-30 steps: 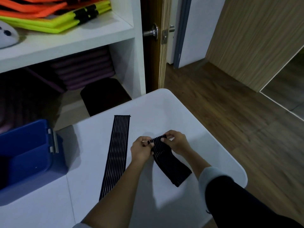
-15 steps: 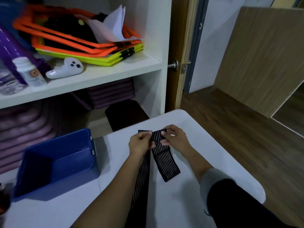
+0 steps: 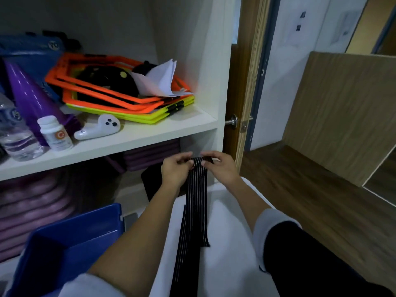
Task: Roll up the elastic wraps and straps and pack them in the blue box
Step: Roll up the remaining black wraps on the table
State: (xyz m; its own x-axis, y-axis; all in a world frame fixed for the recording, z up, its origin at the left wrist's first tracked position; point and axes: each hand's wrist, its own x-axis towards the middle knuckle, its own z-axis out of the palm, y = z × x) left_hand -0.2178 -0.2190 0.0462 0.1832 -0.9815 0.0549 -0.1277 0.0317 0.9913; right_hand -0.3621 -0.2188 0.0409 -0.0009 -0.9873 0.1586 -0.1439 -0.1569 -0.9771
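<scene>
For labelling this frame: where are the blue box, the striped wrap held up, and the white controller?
blue box (image 3: 82, 230): head view, inner far wall.
held striped wrap (image 3: 196, 201): head view, middle of hanging length.
white controller (image 3: 99, 128): head view, its body.

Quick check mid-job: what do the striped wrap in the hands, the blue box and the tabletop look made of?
The striped wrap: seemingly black woven elastic fabric, matte, with thin pale lengthwise ribs; it hangs limp from the left hand and right hand. The blue box: probably moulded plastic, smooth, faint sheen on its rim. The tabletop: smooth white surface, perhaps laminate or plastic; unclear which.
</scene>
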